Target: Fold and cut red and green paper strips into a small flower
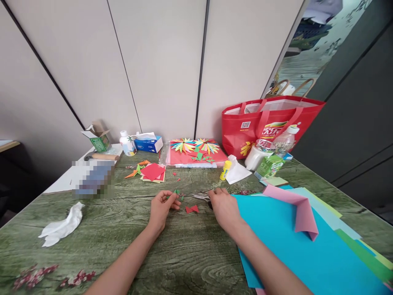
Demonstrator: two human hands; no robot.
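Observation:
My left hand (162,207) rests on the green wood-grain table (123,229) with its fingers curled round a small green paper piece (176,191). My right hand (223,205) lies palm down beside it, fingers closed on the handle of a pair of scissors (201,196) whose blades point left. A small red paper bow shape (192,209) lies on the table between the two hands.
Large sheets of blue, green and pink paper (294,237) cover the right side. Behind are a glue stick (225,170), red and orange paper scraps (152,172), colourful paper stars (195,146), a tissue box (149,143), a red bag (270,123), and a crumpled tissue (61,227) at left.

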